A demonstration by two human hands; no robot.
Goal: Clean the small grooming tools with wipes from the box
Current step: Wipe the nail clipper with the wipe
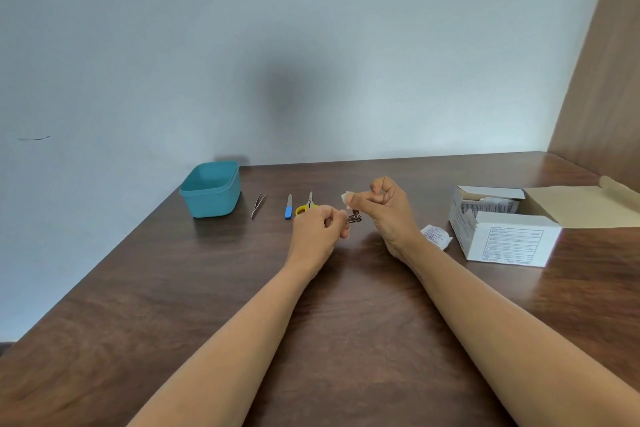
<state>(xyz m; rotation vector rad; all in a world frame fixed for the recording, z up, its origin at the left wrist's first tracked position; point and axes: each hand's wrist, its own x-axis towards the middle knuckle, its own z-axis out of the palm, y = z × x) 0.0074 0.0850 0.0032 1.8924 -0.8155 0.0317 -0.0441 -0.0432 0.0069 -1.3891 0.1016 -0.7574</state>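
At the middle of the tabletop, the left hand pinches a small metal nail clipper by its near end, fingers pressed together on it. The right hand, just beside it at three o'clock, pinches a small folded white wipe between thumb and forefinger, held just above the clipper's head. Whether the wipe is touching the metal I cannot tell.

My reading is that the job is in its first part: the clipper is the piece under the wipe, and nothing lies in the teal tub as far as its visible inside shows. Three more tools lie in a row at ten to eleven o'clock from the hands: tweezers, a blue-handled nail file and yellow-handled scissors, partly hidden behind the left hand. Whether any of these is already cleaned cannot be told.

Counted: four grooming tools, one in hand and three lying; one wipe in use; one torn sachet on the tabletop at three o'clock of the right wrist; one open wipe box further at three o'clock, with several packets inside, too crowded to number; one tub at ten o'clock.
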